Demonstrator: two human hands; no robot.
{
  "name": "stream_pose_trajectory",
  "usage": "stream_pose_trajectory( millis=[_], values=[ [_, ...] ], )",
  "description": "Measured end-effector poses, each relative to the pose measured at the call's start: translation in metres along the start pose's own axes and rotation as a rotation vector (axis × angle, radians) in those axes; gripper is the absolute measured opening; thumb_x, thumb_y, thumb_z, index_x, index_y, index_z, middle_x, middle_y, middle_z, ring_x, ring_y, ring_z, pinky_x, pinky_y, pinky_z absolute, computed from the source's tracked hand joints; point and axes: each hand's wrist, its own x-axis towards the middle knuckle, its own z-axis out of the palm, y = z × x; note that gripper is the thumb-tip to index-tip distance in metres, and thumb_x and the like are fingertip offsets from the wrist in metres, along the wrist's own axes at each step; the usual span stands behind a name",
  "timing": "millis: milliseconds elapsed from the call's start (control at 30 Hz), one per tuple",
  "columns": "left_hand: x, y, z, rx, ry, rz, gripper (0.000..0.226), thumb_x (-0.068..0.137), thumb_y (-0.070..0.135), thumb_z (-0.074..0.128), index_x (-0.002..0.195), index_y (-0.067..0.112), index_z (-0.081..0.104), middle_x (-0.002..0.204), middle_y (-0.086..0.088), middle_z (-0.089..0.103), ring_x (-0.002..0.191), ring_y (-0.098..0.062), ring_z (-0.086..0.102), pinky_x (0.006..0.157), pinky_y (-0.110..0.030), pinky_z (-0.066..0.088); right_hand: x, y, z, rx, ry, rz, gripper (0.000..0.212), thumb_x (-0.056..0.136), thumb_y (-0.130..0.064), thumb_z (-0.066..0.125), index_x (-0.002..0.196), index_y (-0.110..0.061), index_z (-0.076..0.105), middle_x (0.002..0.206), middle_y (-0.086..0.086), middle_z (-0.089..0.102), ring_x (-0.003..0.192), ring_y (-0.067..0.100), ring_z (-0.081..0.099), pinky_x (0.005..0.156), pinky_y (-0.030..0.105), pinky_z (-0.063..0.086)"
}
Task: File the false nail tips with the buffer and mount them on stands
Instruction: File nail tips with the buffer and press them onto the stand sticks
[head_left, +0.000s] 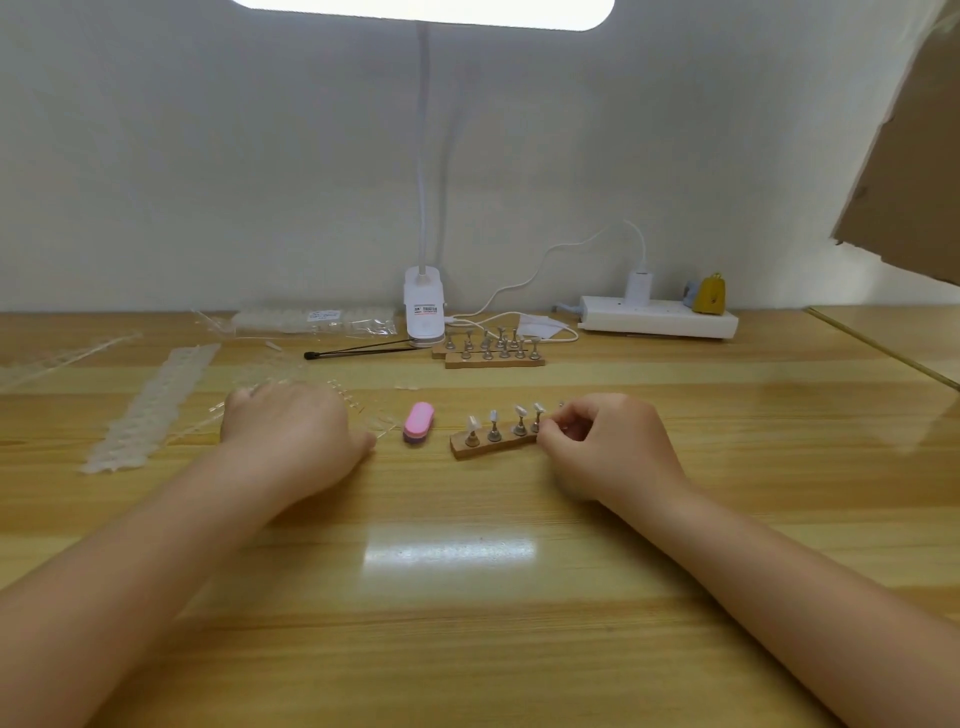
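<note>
Seemingly the mounting step is underway: the right hand (597, 441), fingers curled, pinches at the end stand of the near wooden base (491, 446), where four nail tips (519, 411) sit. Next, a fresh tip needs filing. The left hand (291, 431) rests palm-down, holding nothing visible, beside the pink buffer (418, 422) on the counter (467, 597).

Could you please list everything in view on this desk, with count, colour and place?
pink buffer: one, pink, desk centre, between the hands
near wooden stand block: one, brown, holds metal stands with white tips, right of buffer
far stand blocks: two, brown, by lamp base
clip lamp: one, white, back centre
power strip: one, white, back right
nail tip strips: several, clear, left
left hand: on clear strips
right hand: fingers curled at near block's right end
</note>
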Motion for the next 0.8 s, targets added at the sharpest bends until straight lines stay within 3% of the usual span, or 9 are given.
stream_pose_trajectory(
  millis=[67, 200, 333, 433, 533, 600, 700, 800],
  values=[
    [-0.001, 0.003, 0.003, -0.015, 0.016, 0.065, 0.043, 0.093, 0.055, 0.04, 0.073, 0.022, 0.058, 0.086, 0.004, 0.06, 0.089, -0.021, 0.052, 0.082, -0.035, 0.033, -0.004, -0.005, -0.002, -0.039, -0.007, -0.059, 0.018, 0.084, -0.034, 0.062, 0.075, -0.021, 0.071, 0.065, -0.012, 0.06, 0.063, 0.006, 0.055, 0.058, 0.028, 0.048],
    [-0.003, 0.004, 0.006, -0.06, 0.148, 0.172, 0.03, 0.094, 0.044, 0.046, 0.088, 0.025, 0.069, 0.088, 0.006, 0.066, 0.091, -0.02, 0.057, 0.081, -0.031, 0.036, -0.014, -0.016, -0.002, -0.114, 0.024, -0.213, 0.02, 0.085, -0.033, 0.061, 0.073, -0.019, 0.068, 0.064, -0.01, 0.053, 0.062, 0.009, 0.05, 0.055, 0.031, 0.044],
    [-0.001, 0.002, 0.011, -0.293, 0.227, 0.157, 0.019, 0.091, 0.038, 0.055, 0.104, 0.028, 0.064, 0.1, 0.01, 0.066, 0.102, -0.019, 0.057, 0.089, -0.031, 0.04, -0.019, -0.022, -0.001, -0.075, 0.007, -0.258, 0.021, 0.086, -0.03, 0.062, 0.07, -0.016, 0.067, 0.062, -0.008, 0.052, 0.061, 0.011, 0.048, 0.056, 0.031, 0.042],
    [0.004, -0.001, 0.017, -0.436, 0.231, 0.114, 0.031, 0.085, 0.036, 0.064, 0.114, 0.027, 0.056, 0.096, 0.013, 0.062, 0.1, -0.018, 0.057, 0.084, -0.031, 0.044, -0.021, -0.024, -0.001, -0.012, 0.004, -0.245, 0.022, 0.086, -0.027, 0.063, 0.069, -0.014, 0.066, 0.061, -0.006, 0.053, 0.061, 0.012, 0.049, 0.058, 0.034, 0.044],
    [0.007, 0.0, 0.018, -0.747, 0.109, 0.036, 0.039, 0.077, 0.026, 0.074, 0.109, 0.027, 0.053, 0.091, 0.011, 0.055, 0.084, -0.011, 0.056, 0.065, -0.026, 0.042, -0.021, -0.025, -0.002, 0.065, 0.015, -0.225, 0.022, 0.085, -0.026, 0.063, 0.067, -0.013, 0.066, 0.061, -0.004, 0.055, 0.061, 0.013, 0.05, 0.059, 0.036, 0.045],
    [0.007, 0.002, 0.019, -0.905, 0.032, 0.018, 0.03, 0.076, 0.02, 0.076, 0.099, 0.028, 0.059, 0.086, 0.008, 0.055, 0.075, -0.008, 0.054, 0.06, -0.023, 0.038, -0.021, -0.026, -0.001, 0.13, 0.022, -0.224, 0.02, 0.085, -0.024, 0.064, 0.068, -0.013, 0.066, 0.061, -0.002, 0.057, 0.061, 0.014, 0.052, 0.06, 0.037, 0.045],
    [0.007, 0.004, 0.019, -0.934, 0.067, 0.068, 0.018, 0.082, 0.013, 0.067, 0.08, 0.031, 0.066, 0.072, 0.012, 0.056, 0.064, -0.005, 0.051, 0.056, -0.022, 0.037, -0.022, -0.026, 0.0, 0.197, 0.017, -0.219, 0.017, 0.085, -0.023, 0.065, 0.07, -0.014, 0.067, 0.061, -0.001, 0.059, 0.059, 0.013, 0.053, 0.058, 0.036, 0.046],
    [0.003, 0.005, 0.014, -1.101, 0.1, 0.064, 0.019, 0.083, 0.008, 0.065, 0.08, 0.026, 0.07, 0.069, 0.011, 0.058, 0.061, -0.006, 0.051, 0.056, -0.02, 0.038, -0.022, -0.026, 0.001, 0.239, -0.018, -0.201, 0.015, 0.086, -0.023, 0.065, 0.072, -0.017, 0.069, 0.059, -0.003, 0.059, 0.055, 0.01, 0.051, 0.055, 0.031, 0.045]
  ],
)
